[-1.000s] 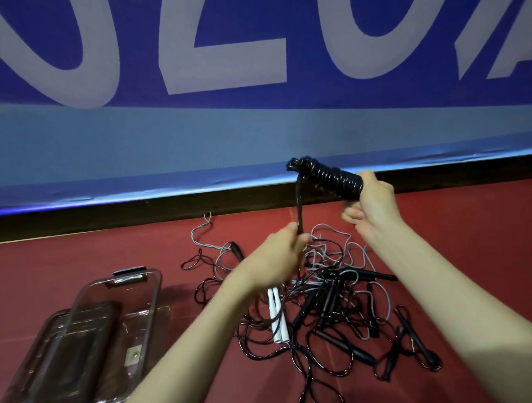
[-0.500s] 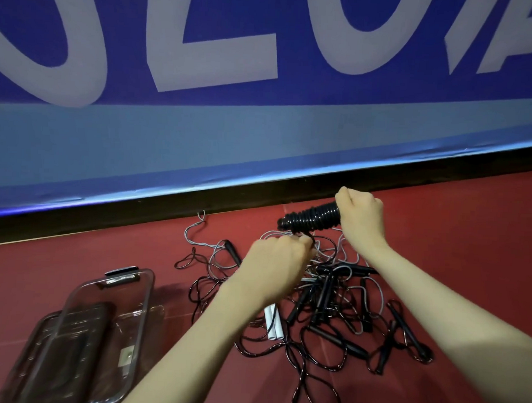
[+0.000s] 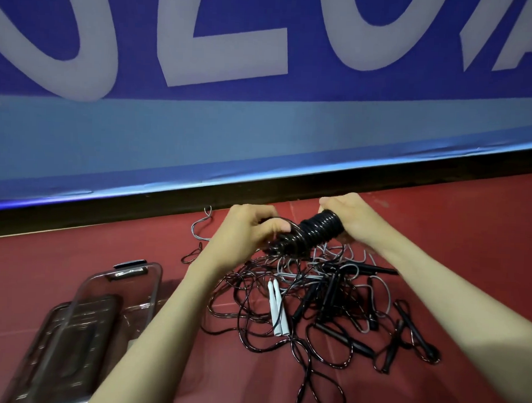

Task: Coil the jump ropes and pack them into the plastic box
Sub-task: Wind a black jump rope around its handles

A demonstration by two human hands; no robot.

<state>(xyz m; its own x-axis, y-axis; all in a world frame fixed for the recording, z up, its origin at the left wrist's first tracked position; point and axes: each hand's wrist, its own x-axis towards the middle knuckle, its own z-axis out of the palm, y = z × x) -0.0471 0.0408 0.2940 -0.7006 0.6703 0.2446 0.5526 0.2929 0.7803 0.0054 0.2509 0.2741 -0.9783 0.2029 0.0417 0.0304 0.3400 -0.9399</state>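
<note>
sports hall: red court floor (image 3: 106,256), big blue lettered banner (image 3: 261,125) along wall

Head camera looks down, close over floor (image 3: 76,255).

The only lettering stands on the dark blue banner (image 3: 261,116) stretched along the wall behind the red floor: very large pale grey characters, cut off by the top edge of the view. Only their lower parts show, which look like a rounded "U" or "O", a "Z" or "2", an "O" or "0", and slanted strokes at the far right, so no whole word can be read.
</note>
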